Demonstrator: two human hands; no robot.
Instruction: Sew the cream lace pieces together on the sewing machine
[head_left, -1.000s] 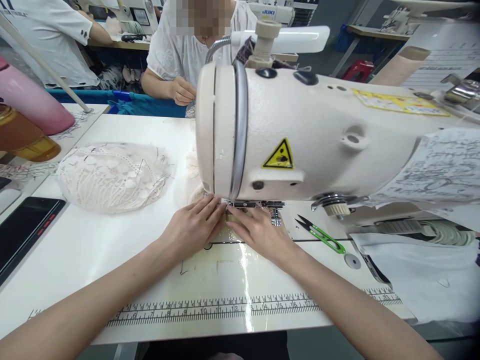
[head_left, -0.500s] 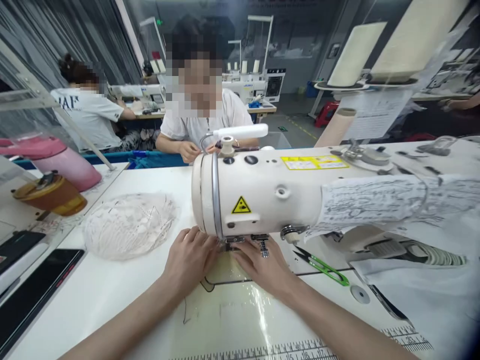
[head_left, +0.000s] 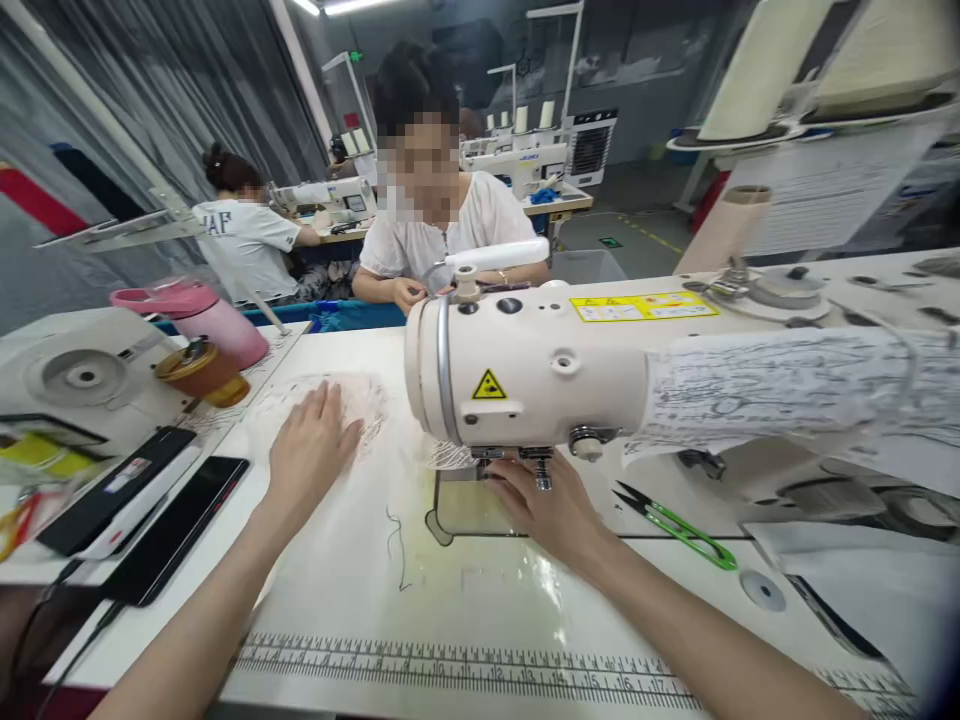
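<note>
My left hand (head_left: pixel 315 440) lies flat with its fingers stretched out on a sheer whitish piece of fabric (head_left: pixel 371 395), left of the sewing machine (head_left: pixel 525 360). Under the machine head, my right hand (head_left: pixel 551 505) rests by the presser foot (head_left: pixel 484 468), its fingers extended over the yellowish plate (head_left: pixel 469 510). The machine head partly hides those fingertips. A bit of white lacy material (head_left: pixel 450 455) shows just left of the foot. Green thread snips (head_left: pixel 682 530) lie to the right of my right hand, near a metal bobbin disc (head_left: pixel 763 590).
A ruler strip (head_left: pixel 450 672) runs along the front edge. At left are a phone (head_left: pixel 180 530), an amber cup (head_left: pixel 206 375) and a pink jug (head_left: pixel 225 325). Large thread cones (head_left: pixel 757 75) stand at back right. A co-worker (head_left: pixel 450 220) sits opposite, and another person (head_left: pixel 247 235) sits farther left.
My left hand has moved from beside the needle leftward onto the sheer fabric. My right hand stays by the presser foot. The camera view has shifted left.
</note>
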